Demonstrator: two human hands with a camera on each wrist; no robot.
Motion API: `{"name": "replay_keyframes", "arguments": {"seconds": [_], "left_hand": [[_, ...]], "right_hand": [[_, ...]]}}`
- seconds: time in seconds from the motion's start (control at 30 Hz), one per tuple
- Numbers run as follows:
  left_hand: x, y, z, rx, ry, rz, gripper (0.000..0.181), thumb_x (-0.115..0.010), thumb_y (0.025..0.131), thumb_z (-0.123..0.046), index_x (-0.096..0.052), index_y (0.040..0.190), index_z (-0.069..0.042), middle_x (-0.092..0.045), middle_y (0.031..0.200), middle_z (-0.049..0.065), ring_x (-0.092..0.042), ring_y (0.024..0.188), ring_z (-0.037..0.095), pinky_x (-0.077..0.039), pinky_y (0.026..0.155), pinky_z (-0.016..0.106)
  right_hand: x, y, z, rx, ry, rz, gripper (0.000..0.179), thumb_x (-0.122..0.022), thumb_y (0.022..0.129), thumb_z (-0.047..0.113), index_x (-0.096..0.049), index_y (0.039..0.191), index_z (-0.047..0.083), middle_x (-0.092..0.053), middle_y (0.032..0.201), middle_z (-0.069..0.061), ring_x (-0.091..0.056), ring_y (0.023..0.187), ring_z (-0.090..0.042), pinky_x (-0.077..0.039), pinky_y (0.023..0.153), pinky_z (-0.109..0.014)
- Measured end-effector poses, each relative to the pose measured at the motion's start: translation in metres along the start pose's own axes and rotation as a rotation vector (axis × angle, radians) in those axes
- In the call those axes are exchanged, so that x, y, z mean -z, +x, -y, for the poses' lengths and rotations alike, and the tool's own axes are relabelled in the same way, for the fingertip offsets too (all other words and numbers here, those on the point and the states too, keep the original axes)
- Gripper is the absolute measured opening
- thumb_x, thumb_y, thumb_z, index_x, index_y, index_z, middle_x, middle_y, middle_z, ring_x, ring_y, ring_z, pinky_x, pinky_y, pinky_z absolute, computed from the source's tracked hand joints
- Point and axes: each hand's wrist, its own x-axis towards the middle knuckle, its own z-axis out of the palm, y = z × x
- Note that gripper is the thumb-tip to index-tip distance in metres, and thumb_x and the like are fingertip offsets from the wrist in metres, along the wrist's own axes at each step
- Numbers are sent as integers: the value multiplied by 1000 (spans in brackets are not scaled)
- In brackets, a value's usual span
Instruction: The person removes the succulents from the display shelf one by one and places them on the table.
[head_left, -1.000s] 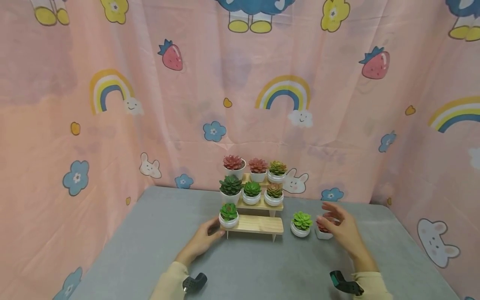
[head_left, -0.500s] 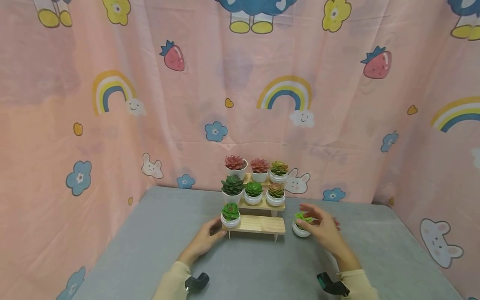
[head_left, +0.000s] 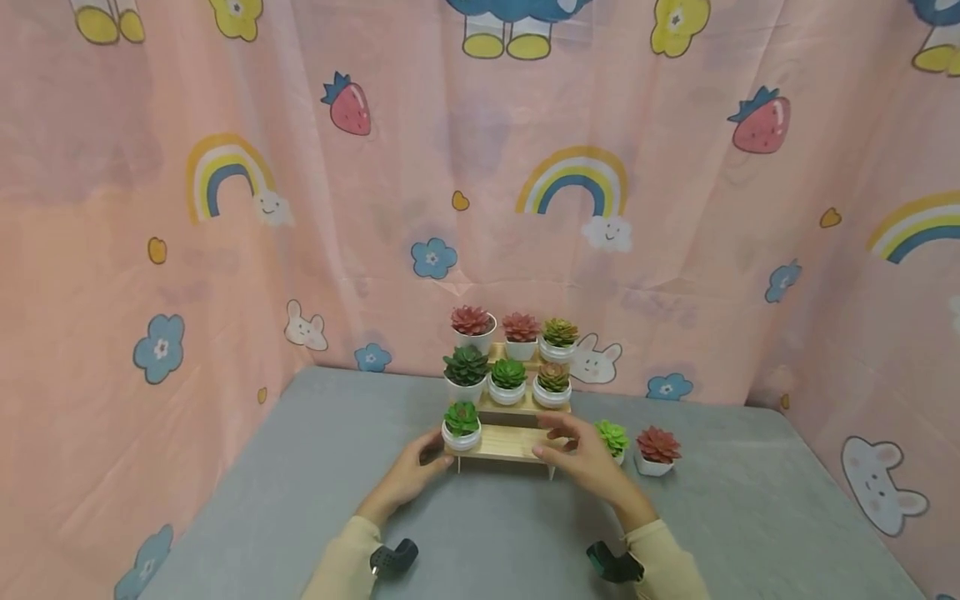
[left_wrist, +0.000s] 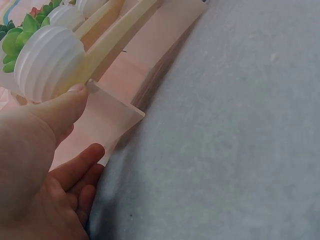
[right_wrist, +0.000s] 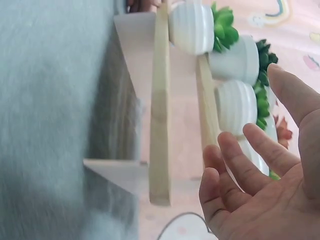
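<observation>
A three-tier wooden plant stand (head_left: 510, 443) holds small potted succulents. On its lowest step, a green succulent (head_left: 461, 421) in a ribbed white pot sits at the left end. My left hand (head_left: 405, 473) holds that end, thumb (left_wrist: 75, 97) at the front corner below the pot and the index finger mostly hidden behind. My right hand (head_left: 588, 467) hovers by the step's right end, fingers spread and bent, nothing between them. Behind it, a light green succulent (head_left: 612, 435) is partly covered. Farther right stands a red succulent (head_left: 657, 447) in a white pot.
The middle step carries a dark green succulent (head_left: 466, 367), a green one (head_left: 508, 375) and a brownish one (head_left: 553, 379). Two reddish plants and a yellow-green succulent (head_left: 559, 333) line the top step. A pink patterned curtain (head_left: 390, 208) hangs behind the grey table (head_left: 315, 450).
My right hand has moved left from the red succulent, past the light green one, to the stand's lowest step, carrying nothing. My left hand stays at the stand's left end.
</observation>
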Motion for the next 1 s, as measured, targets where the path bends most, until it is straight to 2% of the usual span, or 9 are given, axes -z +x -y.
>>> {"name": "replay_keyframes", "arguments": {"seconds": [0.3, 0.63, 0.87, 1.0], "left_hand": [[1, 3, -3, -2, 17, 3, 62, -66, 98, -21, -43, 151, 1, -50, 151, 24, -48, 139, 43, -37, 116, 60], [2, -4, 1, -14, 16, -7, 59, -66, 98, -19, -45, 150, 2, -52, 149, 24, -50, 137, 44, -38, 114, 61], [1, -4, 2, -25, 18, -13, 59, -66, 98, -19, -45, 149, 1, -53, 148, 23, -51, 137, 42, -39, 114, 60], [0, 0, 3, -37, 15, -15, 60, -66, 98, -20, -45, 150, 0, -52, 149, 23, -51, 137, 43, -39, 114, 60]], "right_hand": [[-18, 11, 3, 4, 36, 81, 46, -73, 93, 19, -60, 134, 3, -64, 132, -23, -61, 115, -36, -52, 90, -38], [-42, 19, 10, 4, 70, 123, 48, -73, 93, 21, -59, 135, 3, -62, 135, -23, -60, 120, -37, -52, 95, -45], [-49, 23, 15, -14, 76, 112, 49, -73, 92, 20, -59, 135, 2, -62, 134, -24, -59, 120, -38, -51, 93, -42], [-50, 26, 18, -22, 73, 109, 51, -73, 92, 19, -57, 137, 1, -62, 135, -24, -58, 121, -38, -51, 96, -47]]}}
